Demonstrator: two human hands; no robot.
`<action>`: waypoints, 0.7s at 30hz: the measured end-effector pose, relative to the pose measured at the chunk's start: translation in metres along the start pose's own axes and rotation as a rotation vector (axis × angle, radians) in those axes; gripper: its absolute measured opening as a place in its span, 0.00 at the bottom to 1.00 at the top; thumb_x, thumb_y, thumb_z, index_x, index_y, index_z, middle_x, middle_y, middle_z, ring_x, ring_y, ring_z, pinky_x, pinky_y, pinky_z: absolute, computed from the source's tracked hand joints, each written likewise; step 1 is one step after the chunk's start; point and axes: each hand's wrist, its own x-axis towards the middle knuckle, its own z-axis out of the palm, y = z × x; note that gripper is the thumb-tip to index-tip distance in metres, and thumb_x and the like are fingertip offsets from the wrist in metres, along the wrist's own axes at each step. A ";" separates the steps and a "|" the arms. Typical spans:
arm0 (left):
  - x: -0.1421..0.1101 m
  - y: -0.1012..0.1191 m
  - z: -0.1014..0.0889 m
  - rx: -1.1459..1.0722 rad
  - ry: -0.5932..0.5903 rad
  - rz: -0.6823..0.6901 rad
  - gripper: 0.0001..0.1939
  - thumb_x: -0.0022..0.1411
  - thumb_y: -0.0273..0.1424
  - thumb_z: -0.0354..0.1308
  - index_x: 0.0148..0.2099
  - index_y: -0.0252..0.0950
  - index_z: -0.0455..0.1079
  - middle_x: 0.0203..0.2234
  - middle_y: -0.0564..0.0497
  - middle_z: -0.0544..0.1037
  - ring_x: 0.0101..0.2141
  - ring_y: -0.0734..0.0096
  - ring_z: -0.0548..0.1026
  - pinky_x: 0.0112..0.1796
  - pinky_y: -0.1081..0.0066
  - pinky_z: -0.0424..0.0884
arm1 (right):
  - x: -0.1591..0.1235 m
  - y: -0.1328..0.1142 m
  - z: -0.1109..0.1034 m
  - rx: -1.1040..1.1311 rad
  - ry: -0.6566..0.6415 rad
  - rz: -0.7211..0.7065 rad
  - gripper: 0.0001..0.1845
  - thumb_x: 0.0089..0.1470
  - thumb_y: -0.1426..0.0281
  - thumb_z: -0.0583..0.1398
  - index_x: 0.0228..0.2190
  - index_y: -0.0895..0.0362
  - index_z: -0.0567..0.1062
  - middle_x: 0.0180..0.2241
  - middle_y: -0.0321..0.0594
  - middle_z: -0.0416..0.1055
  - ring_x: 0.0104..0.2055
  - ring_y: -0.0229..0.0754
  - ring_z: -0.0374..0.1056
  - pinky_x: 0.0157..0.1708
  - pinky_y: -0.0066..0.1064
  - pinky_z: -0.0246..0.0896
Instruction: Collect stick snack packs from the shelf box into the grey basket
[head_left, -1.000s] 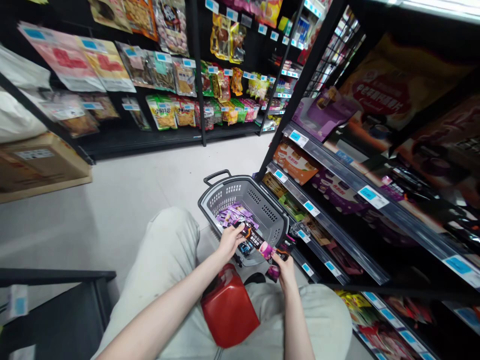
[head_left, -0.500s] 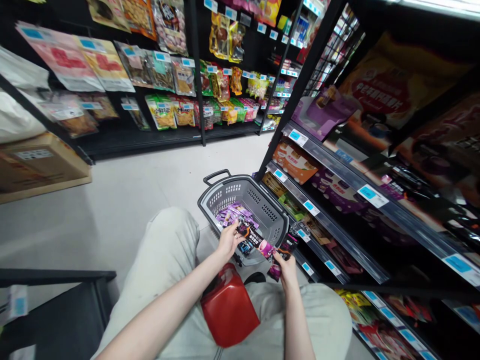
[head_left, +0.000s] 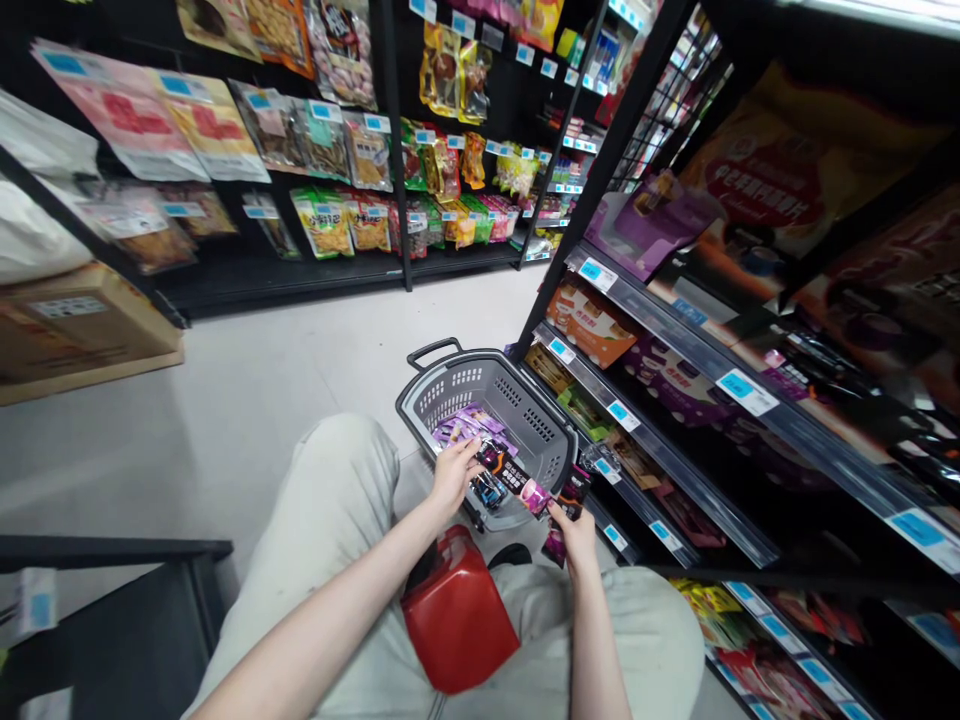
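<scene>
Between my two hands a dark stick packet (head_left: 513,478) with a purple end is stretched out over the near side of a grey shopping basket (head_left: 536,400). My left hand (head_left: 453,478) pinches its left end. At its right end, my right hand (head_left: 574,535) grips it along with more dark and purple packets (head_left: 576,488) that stick out above and below the fingers. Purple packets (head_left: 476,420) lie in the basket at the left, and some dark and blue packets (head_left: 489,490) lie at its near end, partly behind my left hand.
A red stool-like block (head_left: 459,625) sits between my knees. Close on the right stands a dark shelf unit (head_left: 675,395) with boxes and bags. A snack shelf (head_left: 300,280) runs along the back; a cardboard box (head_left: 82,335) is at the left. Pale floor (head_left: 262,400) lies between.
Almost nothing differs. Both hands keep their grip on the stick packet, and the packets hanging under my right hand have shifted slightly.
</scene>
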 end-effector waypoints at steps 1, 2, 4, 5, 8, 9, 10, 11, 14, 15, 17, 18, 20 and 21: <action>0.000 0.001 -0.001 0.052 0.025 0.007 0.16 0.43 0.36 0.59 0.35 0.31 0.70 0.30 0.47 0.74 0.27 0.74 0.70 0.27 0.74 0.67 | 0.000 -0.001 -0.001 -0.042 0.014 -0.015 0.20 0.33 0.61 0.62 0.27 0.64 0.73 0.19 0.40 0.70 0.20 0.39 0.64 0.21 0.29 0.58; 0.001 0.003 -0.001 0.103 0.052 0.026 0.17 0.44 0.36 0.59 0.37 0.32 0.69 0.33 0.47 0.73 0.30 0.72 0.70 0.28 0.74 0.66 | 0.001 -0.001 -0.002 -0.098 0.030 -0.030 0.19 0.34 0.61 0.61 0.27 0.64 0.74 0.20 0.41 0.71 0.22 0.41 0.65 0.22 0.29 0.58; 0.003 0.007 -0.002 0.189 0.105 0.093 0.19 0.44 0.34 0.58 0.41 0.35 0.67 0.39 0.47 0.72 0.36 0.69 0.69 0.29 0.74 0.66 | 0.002 -0.002 -0.005 -0.254 0.058 -0.054 0.18 0.36 0.60 0.59 0.26 0.63 0.74 0.21 0.44 0.72 0.24 0.44 0.66 0.24 0.30 0.58; 0.005 0.009 -0.003 0.219 0.117 0.128 0.19 0.45 0.34 0.57 0.42 0.36 0.67 0.40 0.47 0.71 0.38 0.68 0.68 0.30 0.74 0.65 | 0.002 -0.002 -0.006 -0.349 0.066 -0.060 0.18 0.37 0.60 0.58 0.26 0.63 0.74 0.22 0.44 0.72 0.25 0.46 0.67 0.25 0.31 0.58; 0.007 0.012 -0.005 0.264 0.083 0.124 0.15 0.45 0.32 0.55 0.38 0.34 0.68 0.39 0.46 0.72 0.37 0.69 0.68 0.31 0.74 0.65 | 0.000 -0.001 -0.008 -0.638 0.098 -0.037 0.17 0.40 0.61 0.56 0.29 0.60 0.75 0.25 0.47 0.73 0.30 0.51 0.68 0.28 0.34 0.57; 0.007 0.012 -0.005 0.259 0.049 0.090 0.14 0.45 0.32 0.55 0.37 0.34 0.68 0.38 0.46 0.72 0.35 0.70 0.69 0.32 0.73 0.65 | 0.000 0.000 -0.008 -0.712 0.110 -0.021 0.17 0.40 0.61 0.55 0.31 0.59 0.75 0.27 0.48 0.73 0.32 0.52 0.68 0.29 0.35 0.57; 0.007 0.012 -0.005 0.244 0.010 0.046 0.13 0.45 0.33 0.55 0.36 0.34 0.68 0.37 0.46 0.72 0.33 0.71 0.69 0.32 0.72 0.66 | -0.001 0.001 -0.008 -0.772 0.123 -0.001 0.17 0.41 0.62 0.55 0.32 0.58 0.74 0.29 0.49 0.73 0.33 0.53 0.68 0.29 0.35 0.57; 0.006 0.011 -0.005 0.226 -0.025 -0.001 0.13 0.45 0.33 0.55 0.35 0.34 0.68 0.37 0.47 0.72 0.31 0.72 0.70 0.32 0.72 0.66 | -0.002 0.002 -0.008 -0.817 0.133 0.019 0.18 0.42 0.62 0.54 0.33 0.57 0.74 0.29 0.50 0.73 0.33 0.53 0.68 0.29 0.35 0.57; 0.003 0.009 -0.003 0.195 -0.086 -0.096 0.13 0.45 0.33 0.56 0.34 0.34 0.68 0.35 0.47 0.73 0.27 0.75 0.70 0.31 0.71 0.67 | 0.000 0.002 -0.004 -0.875 0.143 0.069 0.18 0.43 0.62 0.54 0.35 0.56 0.73 0.30 0.50 0.73 0.34 0.52 0.68 0.29 0.34 0.57; 0.002 0.009 -0.002 0.195 -0.093 -0.109 0.13 0.45 0.34 0.56 0.34 0.34 0.68 0.35 0.47 0.73 0.27 0.75 0.70 0.31 0.72 0.67 | 0.003 0.001 -0.001 -0.880 0.142 0.081 0.18 0.43 0.62 0.54 0.35 0.56 0.73 0.31 0.50 0.73 0.35 0.51 0.68 0.30 0.33 0.57; 0.002 0.008 0.000 0.201 -0.102 -0.119 0.12 0.45 0.34 0.55 0.34 0.34 0.68 0.34 0.47 0.73 0.26 0.76 0.70 0.31 0.72 0.67 | 0.010 -0.004 0.005 -0.878 0.140 0.118 0.17 0.43 0.62 0.54 0.35 0.55 0.73 0.32 0.49 0.73 0.36 0.50 0.68 0.31 0.32 0.58; 0.002 0.007 0.000 0.207 -0.111 -0.122 0.12 0.45 0.34 0.55 0.34 0.34 0.68 0.34 0.47 0.73 0.27 0.76 0.70 0.31 0.73 0.67 | 0.016 -0.008 0.008 -0.872 0.140 0.142 0.17 0.43 0.62 0.54 0.34 0.55 0.73 0.32 0.49 0.73 0.37 0.50 0.68 0.31 0.32 0.58; 0.002 0.006 0.000 0.224 -0.132 -0.127 0.12 0.46 0.34 0.55 0.34 0.34 0.68 0.35 0.47 0.73 0.27 0.76 0.70 0.31 0.73 0.66 | 0.028 -0.015 0.013 -0.854 0.147 0.190 0.17 0.42 0.62 0.55 0.34 0.55 0.73 0.34 0.49 0.73 0.38 0.51 0.67 0.32 0.33 0.58; 0.003 0.006 -0.001 0.232 -0.141 -0.130 0.12 0.46 0.34 0.55 0.34 0.34 0.68 0.35 0.47 0.73 0.27 0.76 0.70 0.31 0.73 0.66 | 0.034 -0.019 0.015 -0.844 0.156 0.210 0.18 0.42 0.62 0.55 0.35 0.55 0.73 0.34 0.50 0.72 0.39 0.52 0.67 0.32 0.34 0.58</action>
